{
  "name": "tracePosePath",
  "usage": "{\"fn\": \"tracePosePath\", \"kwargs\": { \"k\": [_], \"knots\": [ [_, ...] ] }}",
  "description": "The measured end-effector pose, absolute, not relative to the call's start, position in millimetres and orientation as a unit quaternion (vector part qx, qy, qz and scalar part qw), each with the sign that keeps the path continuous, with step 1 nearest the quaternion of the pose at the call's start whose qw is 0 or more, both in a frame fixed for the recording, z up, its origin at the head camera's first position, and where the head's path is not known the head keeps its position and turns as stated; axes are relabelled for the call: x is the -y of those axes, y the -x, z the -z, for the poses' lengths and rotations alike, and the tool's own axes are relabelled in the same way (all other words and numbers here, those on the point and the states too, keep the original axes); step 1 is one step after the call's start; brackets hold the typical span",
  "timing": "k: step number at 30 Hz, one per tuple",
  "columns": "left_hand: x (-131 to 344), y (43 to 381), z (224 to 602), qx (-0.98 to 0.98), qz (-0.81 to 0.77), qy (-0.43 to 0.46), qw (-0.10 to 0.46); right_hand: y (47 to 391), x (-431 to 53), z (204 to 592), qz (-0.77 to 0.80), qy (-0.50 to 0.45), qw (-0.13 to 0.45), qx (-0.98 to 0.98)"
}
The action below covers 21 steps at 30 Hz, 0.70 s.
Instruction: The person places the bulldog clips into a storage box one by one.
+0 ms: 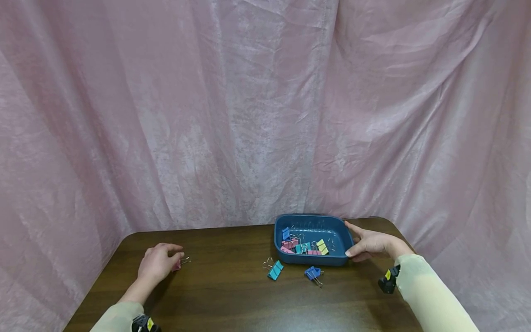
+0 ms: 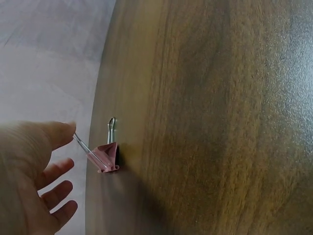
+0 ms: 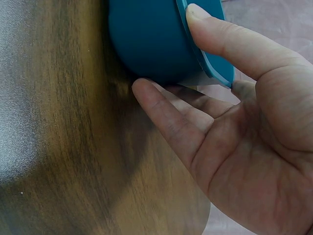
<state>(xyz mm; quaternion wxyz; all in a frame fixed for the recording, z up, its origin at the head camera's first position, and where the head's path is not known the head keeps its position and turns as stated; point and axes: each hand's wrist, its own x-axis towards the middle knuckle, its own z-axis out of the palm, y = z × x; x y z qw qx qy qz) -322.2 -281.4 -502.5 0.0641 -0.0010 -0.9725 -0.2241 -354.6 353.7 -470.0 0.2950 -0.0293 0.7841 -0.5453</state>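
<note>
In the left wrist view, my left hand (image 2: 34,171) pinches one wire handle of a pink binder clip (image 2: 104,157) at the thumb tip; the index finger is mostly hidden. The clip is near the table's edge, its other handle sticking up. From the head view, this left hand (image 1: 157,265) covers most of the clip. My right hand (image 1: 371,244) holds the right end of a blue plastic box (image 1: 286,259). Its thumb lies on the box's rim, with the other fingers along the side and low near the base. Several coloured binder clips (image 1: 303,248) lie inside the box.
A teal binder clip (image 1: 275,270) and a blue binder clip (image 1: 313,273) lie in front of the box on the brown wooden table (image 1: 232,299). Behind the table hangs a pink curtain (image 1: 249,115).
</note>
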Motion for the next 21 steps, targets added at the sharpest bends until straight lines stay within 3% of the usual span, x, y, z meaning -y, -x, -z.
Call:
{"fn": "tracePosePath", "kwargs": {
  "k": [21],
  "knots": [
    [283.4, 324.2, 503.2, 0.974, 0.221, -0.016, 0.047, 354.0, -352.4, 468.9, 0.542, 0.026, 0.294, -0.787]
  ]
}}
